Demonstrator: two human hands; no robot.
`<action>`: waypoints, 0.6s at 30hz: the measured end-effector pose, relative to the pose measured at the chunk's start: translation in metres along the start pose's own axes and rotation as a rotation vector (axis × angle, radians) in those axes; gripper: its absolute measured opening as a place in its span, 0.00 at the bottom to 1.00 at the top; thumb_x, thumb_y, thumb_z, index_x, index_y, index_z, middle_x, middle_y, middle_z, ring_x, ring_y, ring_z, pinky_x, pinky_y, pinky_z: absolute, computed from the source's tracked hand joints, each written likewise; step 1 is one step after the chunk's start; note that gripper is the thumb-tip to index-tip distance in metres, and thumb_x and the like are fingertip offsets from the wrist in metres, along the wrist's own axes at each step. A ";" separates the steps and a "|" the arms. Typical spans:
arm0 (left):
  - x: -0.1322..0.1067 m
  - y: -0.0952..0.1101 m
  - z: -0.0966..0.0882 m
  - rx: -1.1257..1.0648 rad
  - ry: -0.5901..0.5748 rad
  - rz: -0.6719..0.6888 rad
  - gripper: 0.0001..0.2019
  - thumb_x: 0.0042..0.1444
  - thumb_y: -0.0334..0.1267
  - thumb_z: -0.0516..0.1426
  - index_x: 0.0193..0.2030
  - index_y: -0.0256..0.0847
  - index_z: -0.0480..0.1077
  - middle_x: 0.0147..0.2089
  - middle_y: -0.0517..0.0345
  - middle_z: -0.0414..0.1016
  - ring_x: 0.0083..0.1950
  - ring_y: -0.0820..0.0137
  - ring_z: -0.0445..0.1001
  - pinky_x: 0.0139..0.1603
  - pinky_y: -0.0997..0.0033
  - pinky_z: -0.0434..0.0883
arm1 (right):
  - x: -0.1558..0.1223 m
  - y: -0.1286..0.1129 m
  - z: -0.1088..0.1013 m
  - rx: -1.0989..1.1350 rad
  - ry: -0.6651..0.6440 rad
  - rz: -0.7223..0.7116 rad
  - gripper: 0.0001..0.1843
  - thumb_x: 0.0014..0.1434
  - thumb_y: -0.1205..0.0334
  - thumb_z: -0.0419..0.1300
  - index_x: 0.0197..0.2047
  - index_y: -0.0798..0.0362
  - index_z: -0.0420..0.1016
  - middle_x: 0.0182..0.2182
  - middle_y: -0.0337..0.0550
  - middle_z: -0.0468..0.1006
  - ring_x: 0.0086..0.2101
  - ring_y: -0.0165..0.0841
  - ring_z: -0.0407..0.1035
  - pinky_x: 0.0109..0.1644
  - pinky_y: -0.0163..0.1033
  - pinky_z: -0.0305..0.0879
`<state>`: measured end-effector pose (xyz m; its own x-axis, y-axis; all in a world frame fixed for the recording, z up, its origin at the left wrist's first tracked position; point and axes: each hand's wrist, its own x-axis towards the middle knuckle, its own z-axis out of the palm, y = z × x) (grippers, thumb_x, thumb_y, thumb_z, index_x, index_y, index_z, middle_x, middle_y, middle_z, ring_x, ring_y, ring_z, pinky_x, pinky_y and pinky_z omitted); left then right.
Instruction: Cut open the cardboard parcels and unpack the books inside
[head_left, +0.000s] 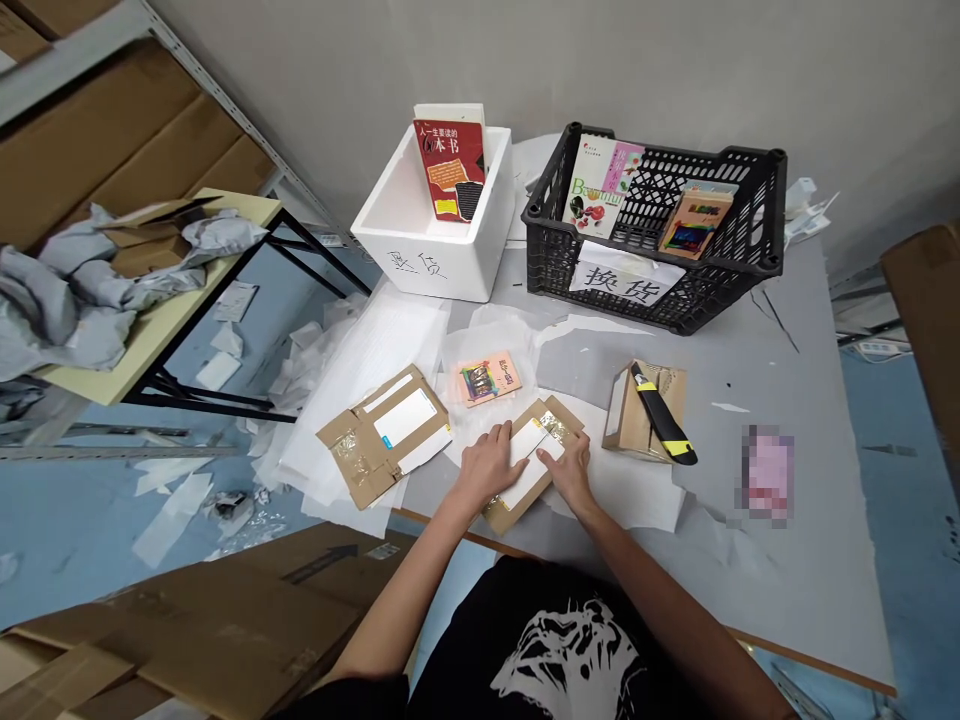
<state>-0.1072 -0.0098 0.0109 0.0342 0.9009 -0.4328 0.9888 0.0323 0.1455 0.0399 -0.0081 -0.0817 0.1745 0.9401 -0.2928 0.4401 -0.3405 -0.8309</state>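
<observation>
A brown cardboard box with white labels and clear tape lies on the table's front edge, between my two hands. My left hand grips its left side, thumb over the label. On its right side my right hand does the same, fingers partly hidden behind the edge. Just beyond is a small orange book on white wrapping. Left of my hands lies an opened, flattened cardboard box with labels. To the right, a black and yellow utility knife rests across a small cardboard box.
At the back stand a white foam box with a red book and a black crate with books. A pixelated pink item lies right. Wrapped grey parcels cover a side table; a large carton sits front left.
</observation>
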 end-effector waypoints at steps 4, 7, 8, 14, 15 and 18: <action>0.000 0.005 0.003 0.137 0.033 0.084 0.28 0.61 0.41 0.49 0.65 0.31 0.51 0.52 0.38 0.67 0.45 0.58 0.74 0.34 0.64 0.72 | 0.000 -0.003 -0.002 -0.030 -0.035 0.013 0.35 0.44 0.53 0.61 0.52 0.53 0.50 0.52 0.57 0.63 0.54 0.47 0.58 0.58 0.52 0.55; 0.003 0.006 0.002 0.209 0.041 0.148 0.24 0.61 0.30 0.45 0.64 0.29 0.51 0.49 0.36 0.68 0.40 0.61 0.76 0.32 0.67 0.72 | 0.001 -0.004 -0.002 -0.042 -0.053 0.022 0.35 0.44 0.53 0.61 0.52 0.54 0.49 0.52 0.57 0.62 0.54 0.48 0.58 0.59 0.52 0.54; 0.005 0.006 0.000 0.223 0.044 0.168 0.24 0.61 0.28 0.44 0.64 0.28 0.52 0.48 0.36 0.68 0.40 0.61 0.76 0.32 0.67 0.72 | 0.001 -0.005 -0.003 -0.044 -0.059 0.020 0.35 0.45 0.53 0.61 0.52 0.54 0.49 0.52 0.57 0.62 0.55 0.47 0.57 0.60 0.52 0.53; 0.007 -0.009 -0.019 0.235 -0.095 0.303 0.27 0.58 0.23 0.41 0.66 0.28 0.48 0.51 0.35 0.69 0.44 0.60 0.76 0.37 0.65 0.71 | 0.005 -0.007 -0.005 -0.046 -0.105 0.046 0.37 0.44 0.51 0.60 0.52 0.55 0.49 0.53 0.58 0.62 0.56 0.49 0.56 0.59 0.51 0.54; 0.006 -0.012 -0.022 0.214 -0.118 0.312 0.28 0.57 0.23 0.42 0.66 0.29 0.48 0.53 0.36 0.69 0.45 0.59 0.76 0.38 0.65 0.71 | 0.006 -0.007 -0.006 -0.047 -0.111 0.050 0.37 0.44 0.51 0.60 0.53 0.55 0.49 0.53 0.58 0.62 0.56 0.50 0.57 0.59 0.51 0.54; 0.004 -0.022 -0.023 0.079 -0.122 0.265 0.28 0.58 0.26 0.43 0.66 0.32 0.47 0.50 0.41 0.73 0.44 0.61 0.76 0.40 0.66 0.69 | 0.008 -0.007 -0.007 -0.048 -0.120 0.048 0.38 0.42 0.50 0.61 0.53 0.55 0.51 0.52 0.57 0.62 0.55 0.51 0.58 0.59 0.53 0.55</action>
<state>-0.1322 0.0034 0.0268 0.3052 0.8145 -0.4934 0.9511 -0.2350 0.2003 0.0448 0.0015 -0.0752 0.0911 0.9171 -0.3880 0.4755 -0.3824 -0.7922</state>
